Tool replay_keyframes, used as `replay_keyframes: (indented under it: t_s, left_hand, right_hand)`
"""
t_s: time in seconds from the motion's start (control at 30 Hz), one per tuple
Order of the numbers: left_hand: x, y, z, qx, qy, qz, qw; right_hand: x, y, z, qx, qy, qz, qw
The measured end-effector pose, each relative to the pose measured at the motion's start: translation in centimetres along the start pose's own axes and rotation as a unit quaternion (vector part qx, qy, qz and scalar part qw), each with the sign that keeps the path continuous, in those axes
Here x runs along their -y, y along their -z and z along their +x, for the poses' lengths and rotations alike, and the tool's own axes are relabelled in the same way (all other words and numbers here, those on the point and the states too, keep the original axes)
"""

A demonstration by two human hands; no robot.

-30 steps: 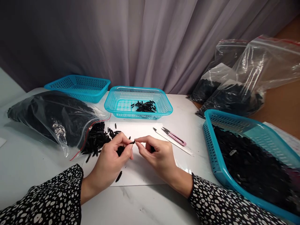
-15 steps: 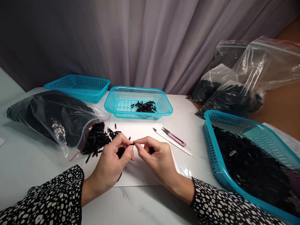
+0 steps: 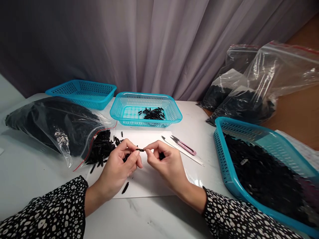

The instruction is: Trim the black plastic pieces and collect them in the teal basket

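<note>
Between the fingertips of my two hands a small, slim black piece (image 3: 140, 150) is held level above the white sheet (image 3: 149, 186). My left hand (image 3: 121, 167) pinches one end with thumb and forefinger. The other end is at the pinched fingertips of my right hand (image 3: 166, 162), whose curled fingers also have something dark (image 3: 161, 155) in them. Beside my left hand lies a heap of similar black pieces (image 3: 101, 148), spilling from a clear zip bag (image 3: 57, 124). One loose piece (image 3: 125, 188) rests on the sheet below my left hand.
Pink-handled thread snips (image 3: 184, 146) and tweezers (image 3: 174, 147) lie to the right. A blue basket (image 3: 146, 123) with some black pieces stands behind, another blue basket (image 3: 99, 103) at the back left. A fuller blue basket (image 3: 221, 159) and filled zip bags (image 3: 239, 99) are at right.
More of the black piece shows between my fingertips, and my hands are slightly further apart. My left hand has shifted a little left, uncovering the loose piece on the sheet.
</note>
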State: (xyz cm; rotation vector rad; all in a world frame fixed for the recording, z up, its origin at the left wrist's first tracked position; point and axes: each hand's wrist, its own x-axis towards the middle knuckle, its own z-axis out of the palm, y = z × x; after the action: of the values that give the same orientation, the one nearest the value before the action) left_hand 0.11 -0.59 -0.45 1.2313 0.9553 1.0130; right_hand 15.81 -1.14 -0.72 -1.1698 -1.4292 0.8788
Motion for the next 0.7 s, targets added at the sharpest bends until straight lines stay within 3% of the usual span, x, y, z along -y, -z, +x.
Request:
replay_keyframes:
  t_s: [0.4,0.57,0.7]
  left_hand:
    - [-0.1,0.2,0.2,0.002,0.010,-0.025,1.000]
    - [-0.5,0.1,0.2,-0.013,0.032,-0.053,0.998]
    - [-0.5,0.0,0.3,0.000,0.053,-0.060,0.997]
  right_hand:
    - [-0.2,0.4,-0.1,0.006,0.024,-0.004,1.000]
    - [-0.6,1.0,0.5,-0.029,0.015,-0.001,0.999]
    - [-1.1,0.8,0.8,0.040,-0.055,0.089,0.994]
